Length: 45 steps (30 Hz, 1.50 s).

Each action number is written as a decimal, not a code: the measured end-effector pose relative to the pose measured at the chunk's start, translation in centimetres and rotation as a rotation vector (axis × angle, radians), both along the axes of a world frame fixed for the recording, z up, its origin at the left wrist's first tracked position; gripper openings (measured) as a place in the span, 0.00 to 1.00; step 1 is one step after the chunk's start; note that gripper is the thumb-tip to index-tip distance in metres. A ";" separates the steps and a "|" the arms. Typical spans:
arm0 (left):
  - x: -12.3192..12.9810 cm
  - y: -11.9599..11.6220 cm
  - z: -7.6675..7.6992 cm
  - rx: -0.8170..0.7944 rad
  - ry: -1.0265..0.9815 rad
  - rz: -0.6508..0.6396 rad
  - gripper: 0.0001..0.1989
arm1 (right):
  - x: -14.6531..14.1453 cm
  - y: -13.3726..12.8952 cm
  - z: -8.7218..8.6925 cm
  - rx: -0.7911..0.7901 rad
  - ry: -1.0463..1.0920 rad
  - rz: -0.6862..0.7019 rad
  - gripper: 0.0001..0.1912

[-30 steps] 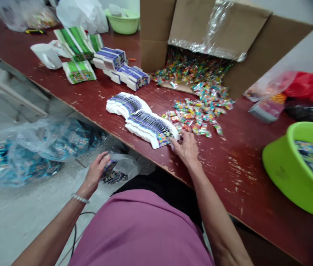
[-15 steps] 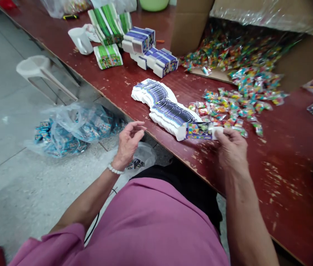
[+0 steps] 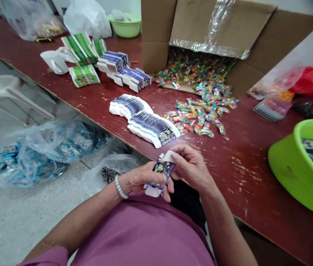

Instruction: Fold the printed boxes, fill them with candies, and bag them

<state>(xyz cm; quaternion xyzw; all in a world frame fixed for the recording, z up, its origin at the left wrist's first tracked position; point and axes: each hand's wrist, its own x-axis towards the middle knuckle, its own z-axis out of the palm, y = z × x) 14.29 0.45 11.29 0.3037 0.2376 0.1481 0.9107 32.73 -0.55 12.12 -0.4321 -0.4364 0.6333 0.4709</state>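
Between my hands, close to my body, is a small printed candy box (image 3: 164, 167) with white end flaps standing out. My left hand (image 3: 145, 178) is closed around its lower part, thumb across the printed face. The fingers of my right hand (image 3: 191, 164) pinch the white flap at its upper end. Beyond the table edge lies a fanned row of flat printed boxes (image 3: 150, 123), overlapping one another. To the right of that row, wrapped candies (image 3: 197, 116) spread over the red table (image 3: 228, 166).
An open cardboard carton (image 3: 156, 40) spills candies at the back. A green tub (image 3: 286, 170) holding printed packs stands right. Bundled purple boxes (image 3: 134, 78), green boxes (image 3: 84, 75) and a white mug (image 3: 54, 62) sit left. Plastic bags (image 3: 48, 147) and a white stool (image 3: 3, 88) are on the floor.
My right hand has brought one flat box from the fanned row back toward my body. My left hand has moved in and taken hold of it. The view has turned right.
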 end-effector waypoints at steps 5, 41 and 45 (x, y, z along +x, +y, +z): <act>0.5 -0.5 0.3 0.169 0.167 0.204 0.17 | -0.2 -0.6 0.3 0.008 0.025 -0.049 0.26; 0.7 -1.3 -0.8 0.362 0.343 0.521 0.34 | -0.5 -0.2 -2.0 -0.012 0.017 -0.181 0.15; 1.2 -1.5 -0.9 0.151 0.226 0.328 0.28 | -0.2 -0.9 -2.1 0.139 -0.126 -0.193 0.11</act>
